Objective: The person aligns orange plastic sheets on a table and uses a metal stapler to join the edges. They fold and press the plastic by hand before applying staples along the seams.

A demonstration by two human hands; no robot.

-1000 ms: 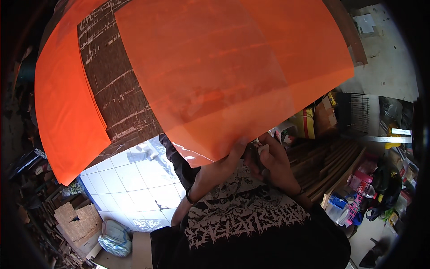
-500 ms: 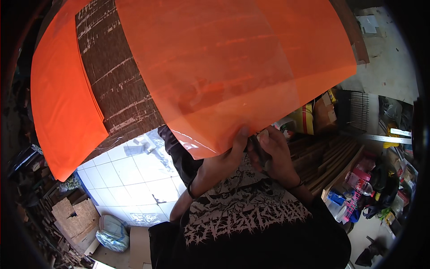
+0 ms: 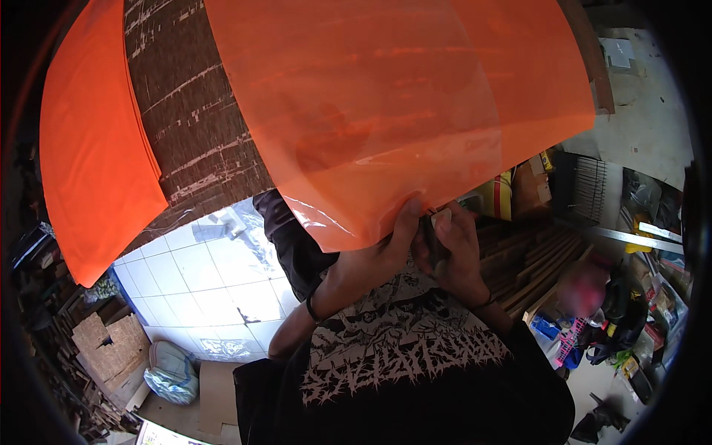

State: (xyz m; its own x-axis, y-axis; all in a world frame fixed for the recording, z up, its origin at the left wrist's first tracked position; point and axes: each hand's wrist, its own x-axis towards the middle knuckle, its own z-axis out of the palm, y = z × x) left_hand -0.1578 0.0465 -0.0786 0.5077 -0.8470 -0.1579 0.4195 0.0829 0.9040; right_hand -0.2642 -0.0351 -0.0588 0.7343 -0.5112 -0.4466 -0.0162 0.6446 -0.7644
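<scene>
A large translucent orange plastic sheet [image 3: 400,111] fills the upper middle of the view, held up close in front of me. My left hand [image 3: 371,259] pinches its near lower edge, thumb on top. My right hand [image 3: 460,256] is right beside it, fingers curled around a small dark object [image 3: 434,231] at the sheet's edge; I cannot make out what the object is. A stack of opaque orange sheets [image 3: 93,156] lies at the left on a dark brown woven board [image 3: 193,126].
White tiled floor [image 3: 200,274] lies below the board. Cardboard pieces [image 3: 107,348] and a pale plastic bag [image 3: 170,371] sit at lower left. Wooden slats [image 3: 534,259], a black wire cage [image 3: 578,185] and cluttered tools and bottles crowd the right side.
The translucent sheet has risen and now covers more of the view. Both hands have closed in on its near edge, a little higher than before.
</scene>
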